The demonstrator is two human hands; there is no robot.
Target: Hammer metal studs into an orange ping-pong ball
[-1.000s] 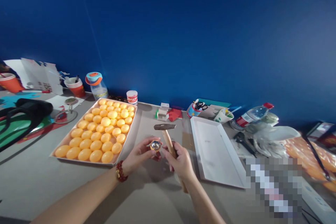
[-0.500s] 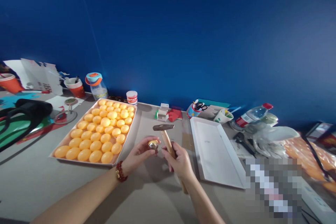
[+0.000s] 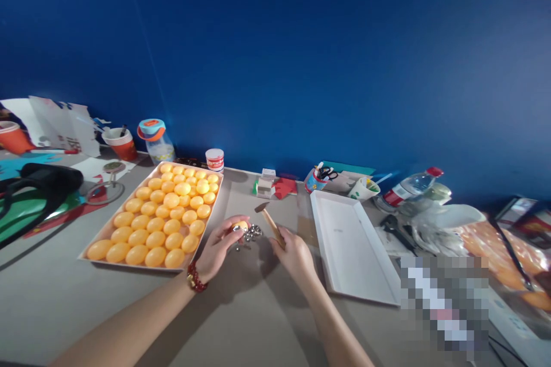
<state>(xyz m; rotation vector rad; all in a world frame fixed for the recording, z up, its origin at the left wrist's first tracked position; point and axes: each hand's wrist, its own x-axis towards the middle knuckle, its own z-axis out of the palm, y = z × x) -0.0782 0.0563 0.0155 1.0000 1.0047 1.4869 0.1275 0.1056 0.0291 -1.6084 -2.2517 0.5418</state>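
Note:
My left hand (image 3: 218, 249), with a dark red bead bracelet at the wrist, has its fingers curled round an orange ball (image 3: 242, 225) partly hidden by them. Right beside it on the table is a cluster of small shiny silver pieces (image 3: 253, 233), too small to make out exactly. My right hand (image 3: 297, 255) grips the wooden handle of a hammer (image 3: 271, 223). The hammer's metal head points up and left, above the table and apart from the ball. To the left of my left hand, a shallow box (image 3: 129, 265) is filled with rows of similar orange balls.
On the right lies a white shallow tray (image 3: 361, 252). Along the blue wall stand a round tub (image 3: 214, 159), a small white box (image 3: 266, 188), a pen cup with scissors (image 3: 315, 180) and a bottle (image 3: 411, 186). A lidded jug (image 3: 159, 143) stands behind the ball box.
My left hand has moved slightly left and lower with the ball, uncovering the silver pieces. The hammer has tilted further left in my right hand, its head turned.

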